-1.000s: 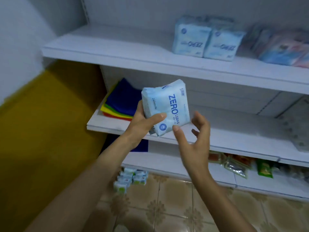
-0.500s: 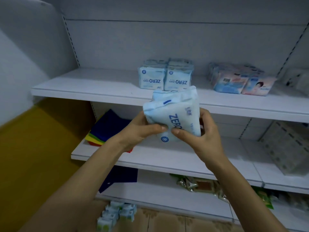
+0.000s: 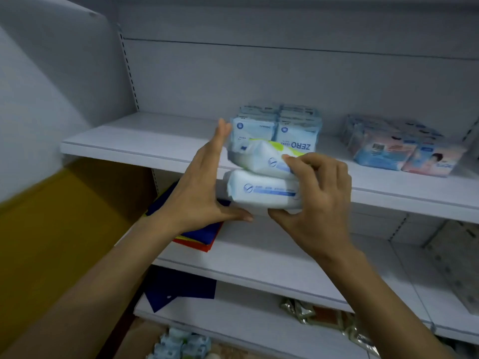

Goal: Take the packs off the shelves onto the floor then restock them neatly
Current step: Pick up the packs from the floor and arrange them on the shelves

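White metal shelves (image 3: 145, 141) are being faced, backed by a pale grey panel, with a mustard-yellow surface (image 3: 51, 242) being shown blurred at far left. On the middle shelf, folded coloured cloths (image 3: 199, 240) are being partly hidden by the left forearm, and a dark blue cloth (image 3: 181, 288) is being stored on the shelf beneath. Small pale packets (image 3: 181, 343) are being shown on the floor.

The left hand (image 3: 202, 193) is being held flat, its grip wide. Its straight fingers are being pointed upward against the left end of the stacked packs (image 3: 261, 193), while the thumb is being stretched underneath. These two white and blue packs are being carried one atop the other just in front of the top shelf's edge, before the standing ZERO packs (image 3: 298, 130). Whether the shelf is being touched cannot be told.

Their right end is being clasped by the right hand (image 3: 318, 200), its grip being closed round both, fingers on top and thumb below. Farther right on the top shelf, pink and blue packs (image 3: 404, 154) are being stored together. Foil sachets (image 3: 303, 310) are being stored on the lowest shelf, and a patterned white pack (image 3: 456, 268) is being cut off by the right edge.
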`<state>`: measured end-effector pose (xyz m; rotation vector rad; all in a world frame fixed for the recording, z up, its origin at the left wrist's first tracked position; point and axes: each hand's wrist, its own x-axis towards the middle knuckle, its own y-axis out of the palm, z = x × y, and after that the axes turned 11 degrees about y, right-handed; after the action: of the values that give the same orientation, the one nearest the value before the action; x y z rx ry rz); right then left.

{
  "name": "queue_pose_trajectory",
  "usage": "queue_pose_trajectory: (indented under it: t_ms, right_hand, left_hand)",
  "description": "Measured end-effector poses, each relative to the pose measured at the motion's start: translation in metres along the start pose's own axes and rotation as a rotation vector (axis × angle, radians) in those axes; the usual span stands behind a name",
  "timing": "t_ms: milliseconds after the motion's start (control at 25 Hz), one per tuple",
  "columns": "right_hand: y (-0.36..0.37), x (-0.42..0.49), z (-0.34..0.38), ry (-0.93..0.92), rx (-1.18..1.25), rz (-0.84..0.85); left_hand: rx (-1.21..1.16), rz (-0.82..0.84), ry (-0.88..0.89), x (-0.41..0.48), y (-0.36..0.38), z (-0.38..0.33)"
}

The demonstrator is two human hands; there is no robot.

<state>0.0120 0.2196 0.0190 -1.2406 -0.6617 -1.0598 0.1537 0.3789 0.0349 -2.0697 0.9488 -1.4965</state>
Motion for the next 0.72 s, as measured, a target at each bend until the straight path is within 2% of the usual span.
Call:
queue_pose_trajectory:
  t_ms: [120, 280, 360, 520, 640, 720]
  right_hand:
    - [0.039, 0.027, 0.006, -0.135, -0.008, 0.016]
    - [0.105, 0.079, 0.008, -0.106, 0.047, 0.109]
    - [0.143, 0.1, 0.006, -0.04, 0.039, 0.149]
    - [0.208, 0.118, -0.013, 0.089, -0.121, 0.208]
    - [0.241, 0.122, -0.034, 0.086, -0.27, 0.23]
    - [0.254, 0.12, -0.044, 0.084, -0.346, 0.247]
  left_hand:
    - [0.209, -0.089, 0.27, 0.018, -0.012, 0.037]
    - [0.378, -0.271, 0.346, 0.049, -0.032, 0.111]
    - [0.378, -0.334, 0.247, 0.064, -0.038, 0.151]
    - [-0.021, -0.463, -0.123, 0.092, -0.04, 0.225]
    - [-0.245, -0.427, -0.307, 0.13, -0.02, 0.285]
    - [-0.346, -0.311, -0.439, 0.157, 0.0, 0.323]
